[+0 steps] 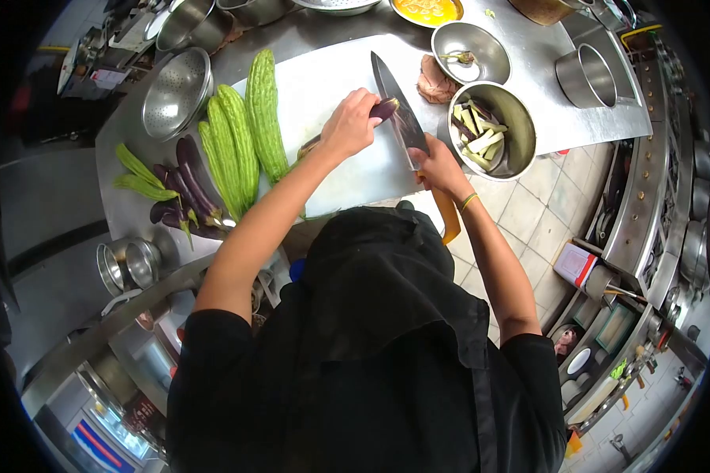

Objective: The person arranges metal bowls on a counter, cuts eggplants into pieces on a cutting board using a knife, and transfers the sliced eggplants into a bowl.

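Note:
My left hand (350,124) is wrapped round a dark purple eggplant (384,109) over the white cutting board (308,75). One end of the eggplant sticks out past my fingers, beside the blade; whether the blade touches it I cannot tell. In my right hand (440,168) is a large kitchen knife (400,110) with an orange handle, its tip pointing away from me. Just right of the knife stands a deep metal pot (532,146) holding cut eggplant pieces (481,135). Behind it, a metal bowl (493,49) contains an eggplant stem end (460,57).
Several long green ridged gourds (265,110) lie along the board's left side. Farther left are whole eggplants (191,177), smaller green ridged vegetables (142,175) and a colander (177,93). A crumpled brown cloth (434,81) touches the bowl. An empty-looking pot (585,76) stands at the right.

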Demonstrator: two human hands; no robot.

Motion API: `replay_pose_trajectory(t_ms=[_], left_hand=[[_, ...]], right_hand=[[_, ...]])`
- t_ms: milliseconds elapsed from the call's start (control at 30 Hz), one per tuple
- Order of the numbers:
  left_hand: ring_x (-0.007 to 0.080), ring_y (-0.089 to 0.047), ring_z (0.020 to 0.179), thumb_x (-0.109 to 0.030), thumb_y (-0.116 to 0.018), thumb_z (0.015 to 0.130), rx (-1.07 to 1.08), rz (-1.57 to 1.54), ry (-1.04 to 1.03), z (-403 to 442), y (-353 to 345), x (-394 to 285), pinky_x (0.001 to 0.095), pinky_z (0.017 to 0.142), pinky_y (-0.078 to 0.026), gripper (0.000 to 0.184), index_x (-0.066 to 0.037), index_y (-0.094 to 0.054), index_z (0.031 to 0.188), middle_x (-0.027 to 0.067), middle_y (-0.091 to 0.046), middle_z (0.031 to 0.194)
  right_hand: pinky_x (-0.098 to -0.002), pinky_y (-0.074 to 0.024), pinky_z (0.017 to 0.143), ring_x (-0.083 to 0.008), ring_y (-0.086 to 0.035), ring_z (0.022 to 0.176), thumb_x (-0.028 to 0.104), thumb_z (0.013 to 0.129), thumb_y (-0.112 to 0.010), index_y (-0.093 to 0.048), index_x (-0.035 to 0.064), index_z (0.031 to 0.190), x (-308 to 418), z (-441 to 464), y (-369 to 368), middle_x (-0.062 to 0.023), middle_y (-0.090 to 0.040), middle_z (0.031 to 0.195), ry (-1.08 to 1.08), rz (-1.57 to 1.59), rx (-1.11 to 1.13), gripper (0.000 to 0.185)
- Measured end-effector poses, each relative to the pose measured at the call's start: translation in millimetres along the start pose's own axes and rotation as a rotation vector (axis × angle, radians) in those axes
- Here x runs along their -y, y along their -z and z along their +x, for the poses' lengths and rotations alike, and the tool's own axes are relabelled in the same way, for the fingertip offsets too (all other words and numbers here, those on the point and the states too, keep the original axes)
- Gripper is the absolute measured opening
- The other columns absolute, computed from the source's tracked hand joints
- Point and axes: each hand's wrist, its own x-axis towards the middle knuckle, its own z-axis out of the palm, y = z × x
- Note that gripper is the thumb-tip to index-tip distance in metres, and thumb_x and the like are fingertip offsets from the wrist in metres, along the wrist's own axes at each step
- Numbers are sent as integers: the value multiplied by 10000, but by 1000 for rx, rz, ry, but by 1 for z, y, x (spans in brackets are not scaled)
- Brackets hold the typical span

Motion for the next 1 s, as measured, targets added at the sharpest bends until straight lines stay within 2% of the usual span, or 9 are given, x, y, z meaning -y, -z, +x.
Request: replay_pose_trajectory(t_ms=[67, 300, 467, 533, 600, 700, 800, 867, 1000], left_hand=[[328, -555, 978, -25, -715, 771, 81, 108, -7, -5, 11, -3, 420, 844, -462, 311, -5, -592, 1056, 121, -559, 1016], [332, -546, 971, -19, -722, 758, 50, 124, -12, -8, 5, -3, 423, 848, -458, 295, -16, -586, 1020, 126, -552, 1021], [360, -582, 921, -4, -715, 753, 50, 23, -156, 7, -1, 7, 418, 807, -480, 246, -11, -600, 970, 151, -584, 959], [360, -586, 906, -9, -717, 753, 52, 0, -144, 7, 0, 7, 414, 797, -483, 246, -8, -597, 968, 154, -587, 949], [360, -591, 891, -14, -719, 753, 53, -26, -123, 5, 0, 9, 411, 787, -486, 247, -6, -594, 967, 156, -590, 939], [342, -581, 932, -31, -715, 763, 48, -12, -137, 7, -2, 18, 419, 818, -476, 216, 3, -605, 945, 147, -585, 949], [327, -628, 869, 6, -699, 769, -16, -65, -87, 11, -5, 27, 380, 743, -515, 226, 9, -609, 976, 163, -615, 960], [343, -592, 947, -35, -696, 778, -1, -129, -25, 7, -7, 27, 410, 817, -486, 213, 12, -620, 970, 143, -599, 977], [342, -591, 948, -36, -693, 786, -11, -150, -34, 5, -8, 29, 407, 818, -486, 206, 0, -623, 977, 140, -596, 974]], right_hand=[[-308, -472, 432, -156, -598, 527, 161, 957, -552, -504, -45, 1125, -2, 1, -3, -107, -602, 688, 8, 2, -10, 270], [-328, -457, 431, -193, -601, 526, 144, 955, -550, -506, -45, 1095, -11, -21, 0, -130, -600, 689, 18, 10, -97, 239], [-309, -451, 415, -165, -590, 502, 133, 963, -555, -510, -30, 1140, -32, -38, -2, -109, -605, 692, 45, 21, -104, 245], [-287, -446, 394, -136, -568, 476, 136, 974, -557, -507, -23, 1170, -32, -48, -7, -86, -604, 714, 98, 0, -127, 257], [-288, -444, 390, -136, -572, 482, 142, 980, -550, -510, -12, 1165, -30, -56, -11, -74, -592, 695, 30, 90, -108, 244], [-303, -446, 392, -150, -553, 445, 158, 982, -544, -496, -18, 1145, -19, -21, -15, -88, -579, 662, 88, 42, -120, 245], [-302, -437, 388, -155, -543, 430, 175, 978, -551, -478, -37, 1136, 6, 14, -25, -100, -572, 643, 29, 62, -124, 274], [-301, -432, 385, -157, -543, 430, 177, 977, -552, -474, -42, 1126, 11, 19, -26, -99, -566, 634, 23, 71, -119, 276], [-286, -418, 382, -154, -550, 447, 178, 980, -548, -477, -34, 1108, -2, -5, -28, -84, -566, 653, 19, 188, -46, 258]])
